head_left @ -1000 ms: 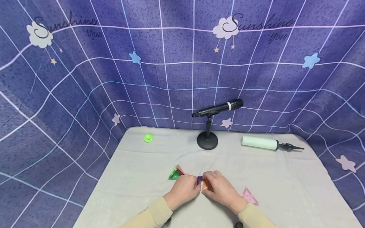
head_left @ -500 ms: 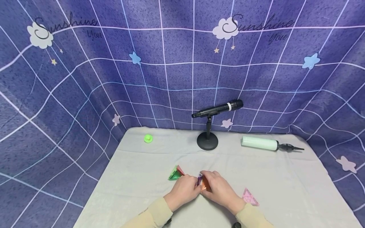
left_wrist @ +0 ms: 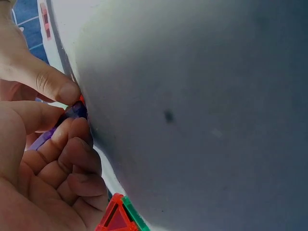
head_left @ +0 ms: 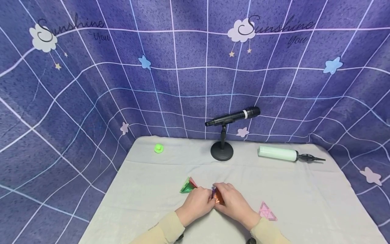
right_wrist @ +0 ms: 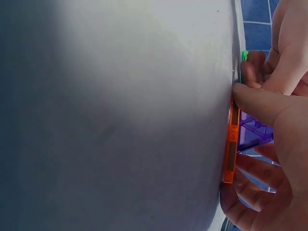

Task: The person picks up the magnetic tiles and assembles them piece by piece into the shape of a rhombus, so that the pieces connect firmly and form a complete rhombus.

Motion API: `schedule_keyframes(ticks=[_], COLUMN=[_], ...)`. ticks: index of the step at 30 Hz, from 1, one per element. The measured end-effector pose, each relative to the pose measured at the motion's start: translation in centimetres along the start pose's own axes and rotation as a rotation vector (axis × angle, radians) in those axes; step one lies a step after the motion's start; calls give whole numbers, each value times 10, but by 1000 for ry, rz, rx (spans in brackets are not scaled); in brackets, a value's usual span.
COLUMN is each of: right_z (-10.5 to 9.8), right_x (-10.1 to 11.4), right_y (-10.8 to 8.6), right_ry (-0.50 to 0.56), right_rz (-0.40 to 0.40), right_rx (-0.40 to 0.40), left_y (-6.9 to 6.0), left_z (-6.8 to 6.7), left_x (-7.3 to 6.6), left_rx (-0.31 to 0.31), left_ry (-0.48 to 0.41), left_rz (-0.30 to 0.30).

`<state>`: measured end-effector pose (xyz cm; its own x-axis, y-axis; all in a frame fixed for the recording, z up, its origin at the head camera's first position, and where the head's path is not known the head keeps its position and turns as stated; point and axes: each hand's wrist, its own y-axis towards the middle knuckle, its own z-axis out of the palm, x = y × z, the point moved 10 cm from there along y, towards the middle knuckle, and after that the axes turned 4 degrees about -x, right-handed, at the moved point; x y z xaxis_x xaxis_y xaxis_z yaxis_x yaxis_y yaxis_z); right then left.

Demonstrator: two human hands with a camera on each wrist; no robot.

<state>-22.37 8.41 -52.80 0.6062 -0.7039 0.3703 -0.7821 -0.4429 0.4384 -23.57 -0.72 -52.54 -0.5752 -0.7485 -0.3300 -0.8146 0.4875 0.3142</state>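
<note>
Orange translucent plastic tile (right_wrist: 231,149) and purple translucent plastic tile (head_left: 213,192) sit between a person's two hands, over a table spread with pale grey-white cloth (head_left: 137,203). The right hand (head_left: 234,200) is partly spread and grasps the orange tile, thumb at one end and fingertips at the other. The left hand (head_left: 197,202) is drawn in tighter, pinching the purple tile between its thumb and fingers, the remaining fingers folded toward the palm.

The orange tile lies within the right hand's grip, on the side facing the left hand; the purple tile is right beside it, at the left hand's fingertips. Just past the left hand's knuckles stands a green and red translucent plastic piece (head_left: 188,185), and a pink translucent triangular plastic tile (head_left: 266,212) lies on the cloth beside the right wrist.

Pale yellow sleeves (head_left: 166,226) are cut off by the lower edge of the head view. The hand hides one corner of the green and red piece. Fingers cover much of both held tiles; the orange one appears edge-on in the right wrist view, and whether the two touch is hard to make out.
</note>
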Motion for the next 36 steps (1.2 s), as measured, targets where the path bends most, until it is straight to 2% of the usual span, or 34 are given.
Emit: schedule_keyframes(ticks=[6,12,21,31,36], right_z=[-1,-2,-2,0,-1], right_x=[1,1,-1,-5,-5], right_y=[1,-1,-4,-6,-7], right_ry=[6,29,44,48,48], right_rz=[-10,-3,-13,17,18], right_rx=[-2,23,42,76,79], left_y=[-1,-4,-7,-7,-8], left_z=[-2,2,12,22,21], left_x=[-2,-1,5,13,13], left_rx=[-19,21,75,115,109], left_ry=[-16,-23,-40,-149,-190], left_rz=[26,24,-17,-81,-79])
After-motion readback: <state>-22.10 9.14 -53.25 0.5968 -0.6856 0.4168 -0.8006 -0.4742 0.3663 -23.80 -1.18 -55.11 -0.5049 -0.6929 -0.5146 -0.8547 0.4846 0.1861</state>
